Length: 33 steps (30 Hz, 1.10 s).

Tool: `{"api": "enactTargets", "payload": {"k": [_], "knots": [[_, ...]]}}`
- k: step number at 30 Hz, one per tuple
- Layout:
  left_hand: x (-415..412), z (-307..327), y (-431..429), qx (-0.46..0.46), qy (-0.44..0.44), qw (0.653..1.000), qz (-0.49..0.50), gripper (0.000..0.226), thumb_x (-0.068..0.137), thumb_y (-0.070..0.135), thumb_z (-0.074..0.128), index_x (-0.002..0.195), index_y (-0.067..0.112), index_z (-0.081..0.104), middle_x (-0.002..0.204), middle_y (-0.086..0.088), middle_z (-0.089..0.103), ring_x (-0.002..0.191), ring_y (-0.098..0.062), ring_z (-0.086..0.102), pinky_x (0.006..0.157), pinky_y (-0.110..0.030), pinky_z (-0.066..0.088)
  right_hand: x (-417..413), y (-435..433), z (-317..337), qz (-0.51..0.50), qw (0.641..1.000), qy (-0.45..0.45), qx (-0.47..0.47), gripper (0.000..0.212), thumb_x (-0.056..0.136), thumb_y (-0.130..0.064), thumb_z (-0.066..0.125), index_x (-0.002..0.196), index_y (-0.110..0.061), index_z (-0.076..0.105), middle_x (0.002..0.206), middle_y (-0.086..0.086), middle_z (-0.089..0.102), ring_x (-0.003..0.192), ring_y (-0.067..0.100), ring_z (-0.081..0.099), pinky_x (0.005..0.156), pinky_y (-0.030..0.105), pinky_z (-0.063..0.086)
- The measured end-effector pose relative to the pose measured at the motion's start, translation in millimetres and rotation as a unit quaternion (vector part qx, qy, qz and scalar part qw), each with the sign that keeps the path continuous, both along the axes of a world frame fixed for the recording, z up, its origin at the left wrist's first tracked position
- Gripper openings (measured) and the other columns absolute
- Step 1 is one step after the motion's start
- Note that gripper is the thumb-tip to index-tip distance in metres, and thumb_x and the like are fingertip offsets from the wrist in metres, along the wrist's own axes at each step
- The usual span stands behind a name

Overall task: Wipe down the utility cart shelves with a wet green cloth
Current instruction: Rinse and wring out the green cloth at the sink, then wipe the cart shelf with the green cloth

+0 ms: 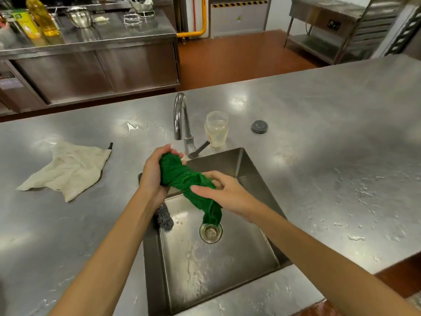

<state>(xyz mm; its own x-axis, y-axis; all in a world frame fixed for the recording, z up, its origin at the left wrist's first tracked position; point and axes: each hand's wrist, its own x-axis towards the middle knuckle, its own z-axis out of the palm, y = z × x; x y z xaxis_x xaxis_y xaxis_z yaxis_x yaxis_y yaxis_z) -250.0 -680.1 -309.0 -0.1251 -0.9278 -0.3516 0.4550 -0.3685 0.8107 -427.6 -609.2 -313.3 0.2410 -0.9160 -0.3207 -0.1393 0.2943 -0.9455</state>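
"Green cloth (182, 176): where is it?"

"Over the sink (250, 179), bunched into a twisted roll between both hands, clear of the basin floor. Its long axis runs from the sink's far left corner, below the faucet (182, 119), toward the near right. The loose tail hangs just above the drain (210, 232)."

"Take me across from the left."

"A beige rag (68, 169) lies crumpled on the bench (319, 133), toward its left edge. Next is the left hand (155, 174), fingers and thumb wrapped round the far, upper end of the roll. Under that wrist a steel scourer (164, 216) sits against the sink's left wall. Then comes the right hand (227, 195) on the nearer, lower stretch, fingers curled behind the roll and thumb laid across its front; it looks the looser hold. Behind the sink's far right corner stands a clear jar (216, 128), with a dark lid (259, 126) further right."

"What does the next move turn on?"

"I judge this to be wringing. The hands sit at opposite ends of one axis, so twisting against each other works only along the stretch between them. The tail beyond the right hand is outside both grips and would likely stay wet. I can pick out no cart, so the wiping is not yet begun."
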Motion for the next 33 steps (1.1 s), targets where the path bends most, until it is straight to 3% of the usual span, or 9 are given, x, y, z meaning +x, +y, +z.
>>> {"api": "enactTargets", "payload": {"k": [3,7,14,16,20,22,26,29,33], "knots": [[3,2,6,-0.011,-0.049,0.998,-0.036,0.019,0.09,0.03,0.058,0.089,0.015,0.07,0.092,-0.009,0.067,0.088,-0.025,0.063,0.086,-0.04,0.048,-9,10,1,-0.096,0.991,0.001,-0.091,0.033,0.092,-0.023,0.067,0.124,-0.015,0.065,0.115,0.0,0.071,0.104,0.011,0.068,0.088,0.022,0.055],[-5,8,16,-0.06,-0.127,0.982,-0.128,0.03,0.094,0.031,0.055,0.118,0.019,0.069,0.109,-0.007,0.07,0.102,-0.026,0.065,0.08,-0.038,0.053,-32,23,4,-0.185,0.972,0.018,-0.146,0.032,0.097,-0.026,0.057,0.129,-0.026,0.063,0.119,-0.006,0.069,0.109,0.008,0.065,0.092,0.033,0.056],[-60,26,28,-0.201,-0.301,0.91,-0.204,0.024,0.099,0.034,0.052,0.108,0.032,0.074,0.114,0.007,0.072,0.113,-0.017,0.062,0.096,-0.037,0.048,-88,57,35,-0.27,0.935,0.0,-0.23,0.026,0.098,-0.013,0.057,0.116,-0.027,0.071,0.104,-0.003,0.075,0.099,0.013,0.071,0.086,0.036,0.059],[-90,34,41,-0.229,-0.295,0.897,-0.238,0.028,0.097,0.048,0.05,0.108,0.035,0.074,0.114,0.009,0.072,0.115,-0.013,0.062,0.103,-0.039,0.046,-108,70,44,-0.3,0.92,0.017,-0.252,0.024,0.097,-0.014,0.059,0.112,-0.026,0.073,0.102,0.001,0.075,0.098,0.015,0.071,0.087,0.041,0.059],[-156,49,77,-0.344,-0.278,0.844,-0.304,0.065,0.072,0.071,0.066,0.127,0.035,0.062,0.126,0.013,0.065,0.116,0.002,0.059,0.095,-0.019,0.049,-164,105,63,-0.347,0.897,0.029,-0.274,0.019,0.094,-0.015,0.062,0.108,-0.014,0.076,0.101,0.003,0.076,0.096,0.018,0.071,0.086,0.044,0.059],[-195,54,94,-0.38,-0.283,0.809,-0.347,0.079,0.065,0.068,0.077,0.134,0.04,0.052,0.137,0.012,0.057,0.129,-0.006,0.052,0.104,-0.031,0.046,-196,125,71,-0.354,0.89,0.03,-0.286,0.017,0.094,-0.013,0.063,0.105,-0.013,0.076,0.104,0.004,0.075,0.098,0.02,0.07,0.086,0.048,0.058],[-282,59,136,-0.436,-0.236,0.787,-0.367,0.056,0.079,0.04,0.078,0.13,0.029,0.059,0.126,0.008,0.065,0.119,-0.013,0.061,0.102,-0.046,0.05,-262,174,80,-0.359,0.879,0.075,-0.306,0.016,0.093,-0.012,0.063,0.103,-0.012,0.076,0.108,0.002,0.071,0.102,0.017,0.067,0.093,0.042,0.054],[-339,59,172,-0.447,-0.185,0.787,-0.383,0.05,0.082,0.034,0.071,0.128,0.016,0.061,0.121,0.001,0.069,0.114,-0.018,0.065,0.097,-0.039,0.053,-314,215,84,-0.354,0.865,0.126,-0.331,0.015,0.092,-0.011,0.064,0.101,-0.015,0.076,0.105,-0.005,0.071,0.104,0.013,0.065,0.094,0.04,0.053],[-410,61,208,-0.45,-0.171,0.769,-0.421,0.032,0.091,0.027,0.058,0.122,0.024,0.063,0.116,0.009,0.071,0.111,-0.01,0.065,0.093,-0.025,0.051,-381,269,87,-0.345,0.815,0.284,-0.369,0.017,0.091,-0.025,0.066,0.102,-0.019,0.078,0.103,-0.008,0.073,0.103,0.007,0.064,0.092,0.036,0.051]]}}
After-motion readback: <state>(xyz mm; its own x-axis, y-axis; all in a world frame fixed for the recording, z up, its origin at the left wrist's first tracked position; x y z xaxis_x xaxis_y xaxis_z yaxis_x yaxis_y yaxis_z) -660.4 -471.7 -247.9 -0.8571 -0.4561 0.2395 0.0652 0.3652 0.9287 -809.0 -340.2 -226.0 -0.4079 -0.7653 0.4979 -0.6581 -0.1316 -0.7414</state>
